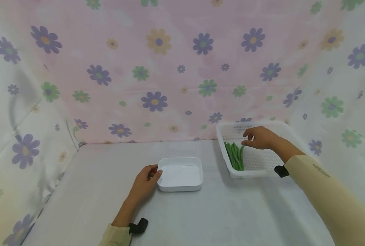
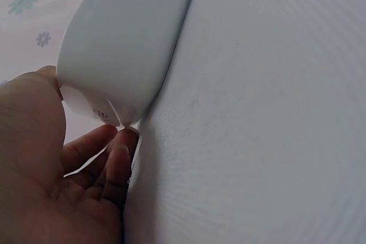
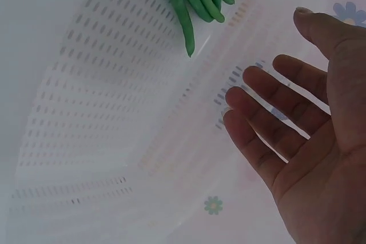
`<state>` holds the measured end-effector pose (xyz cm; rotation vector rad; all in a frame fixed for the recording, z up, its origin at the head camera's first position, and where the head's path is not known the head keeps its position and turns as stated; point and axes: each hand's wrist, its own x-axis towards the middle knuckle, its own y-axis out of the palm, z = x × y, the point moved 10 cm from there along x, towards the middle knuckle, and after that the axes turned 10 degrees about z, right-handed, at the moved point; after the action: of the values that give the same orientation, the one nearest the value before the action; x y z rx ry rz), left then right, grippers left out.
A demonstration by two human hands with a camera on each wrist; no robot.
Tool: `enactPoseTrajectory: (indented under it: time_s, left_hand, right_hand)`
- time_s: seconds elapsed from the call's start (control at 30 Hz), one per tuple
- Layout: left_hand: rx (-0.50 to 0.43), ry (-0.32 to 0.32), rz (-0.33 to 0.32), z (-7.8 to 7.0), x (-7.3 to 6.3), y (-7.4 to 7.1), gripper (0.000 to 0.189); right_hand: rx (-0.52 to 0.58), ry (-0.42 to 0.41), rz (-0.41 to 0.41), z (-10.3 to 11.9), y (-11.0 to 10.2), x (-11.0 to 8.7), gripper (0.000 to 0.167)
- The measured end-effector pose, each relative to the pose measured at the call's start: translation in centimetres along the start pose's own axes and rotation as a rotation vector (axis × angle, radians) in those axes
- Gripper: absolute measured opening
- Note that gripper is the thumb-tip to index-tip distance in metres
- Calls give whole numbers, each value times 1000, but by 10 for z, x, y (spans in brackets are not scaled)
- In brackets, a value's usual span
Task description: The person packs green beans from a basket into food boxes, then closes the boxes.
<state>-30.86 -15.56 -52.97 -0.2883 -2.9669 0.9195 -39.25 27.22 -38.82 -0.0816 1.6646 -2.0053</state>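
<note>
A shallow white rectangular dish (image 1: 180,174) sits on the table. My left hand (image 1: 146,181) holds its left side, the thumb at the rim and the fingers by the outer wall. In the left wrist view the fingertips (image 2: 130,135) are low at the corner of the dish, close to the tabletop. Over a white perforated plastic basket (image 1: 262,173) hovers my right hand (image 1: 260,138), fingers loosely bent and holding nothing. Several green beans (image 1: 235,156) lie bunched along the basket's left side, left of that hand. In the right wrist view the bean ends (image 3: 186,30) appear beyond the fingers.
A pale cloth covers the table (image 1: 87,191). Flower-printed fabric (image 1: 176,68) rises behind it and along both sides, close to the basket's back and right. The basket stands to the right of the dish, with a gap between them.
</note>
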Motion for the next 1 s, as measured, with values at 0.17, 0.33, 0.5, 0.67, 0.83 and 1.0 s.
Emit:
enactPoseTrajectory:
  time_s: [0.17,0.33,0.5,0.67,0.83,1.0]
  left_hand:
    - [-3,0,-1,1,1,1,49]
    - [8,-18,-12,3,2,-1,48]
    - [-6,-36,-4,5,2,0,47]
    - [-21,-27,-9,6,3,-1,46]
    - [-24,-37,-18,7,2,-1,46]
    - [-21,-59,-33,8,1,-3,46]
  right_hand:
    - [19,3,36,1,9,12,34]
    - [7,2,78,6,18,24,27]
    - [1,-5,97,9,27,36,21]
    - [-10,5,134,5,35,47,17]
    - [-24,19,172,5,38,51,15]
    - [-10,33,216,4,42,55,15]
